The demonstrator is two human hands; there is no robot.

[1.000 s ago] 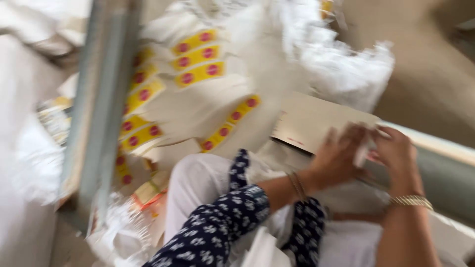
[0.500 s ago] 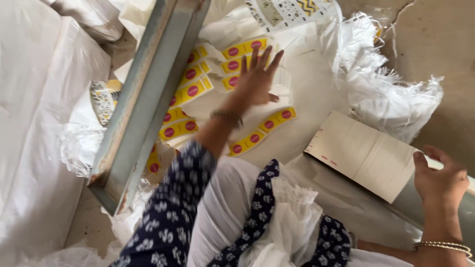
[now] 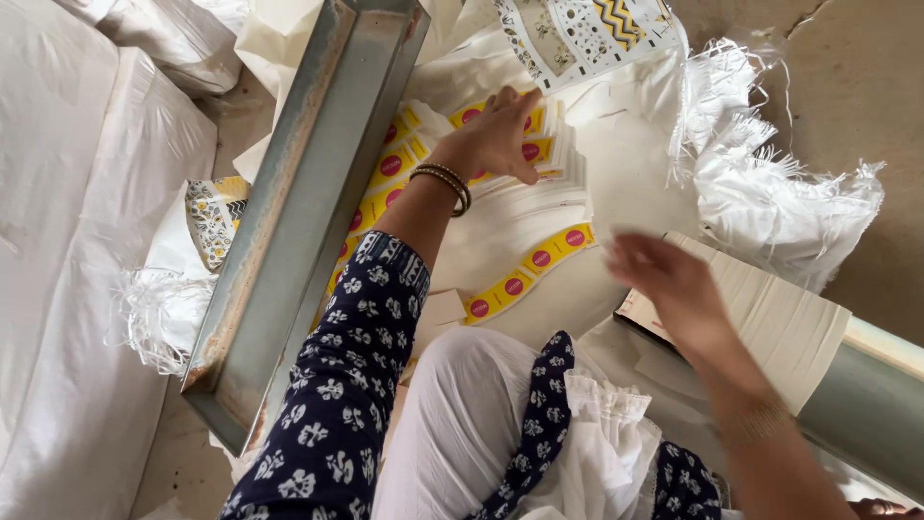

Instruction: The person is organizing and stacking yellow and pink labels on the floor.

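Room tight on the left, hemmed by a grey metal channel (image 3: 298, 221) running diagonally beside the label heap; more open toward the bare floor at upper right. Left hand (image 3: 496, 135) spread flat, fingers loosely apart, pressing on stacked yellow labels (image 3: 539, 154) (red dots showing) atop a white woven sack (image 3: 626, 183). Right hand (image 3: 674, 289) blurred, open, empty, hovering over a cardboard sheet stack (image 3: 780, 323). Compared with half a second earlier: left hand lower and settled, right hand further inward.

A fanned stack of yellow labels with red dots (image 3: 539, 149) is pressed under the left hand (image 3: 496, 135). A yellow strip of the same labels (image 3: 529, 270) lies nearer. A patterned printed sheet (image 3: 587, 29) is seen beyond.
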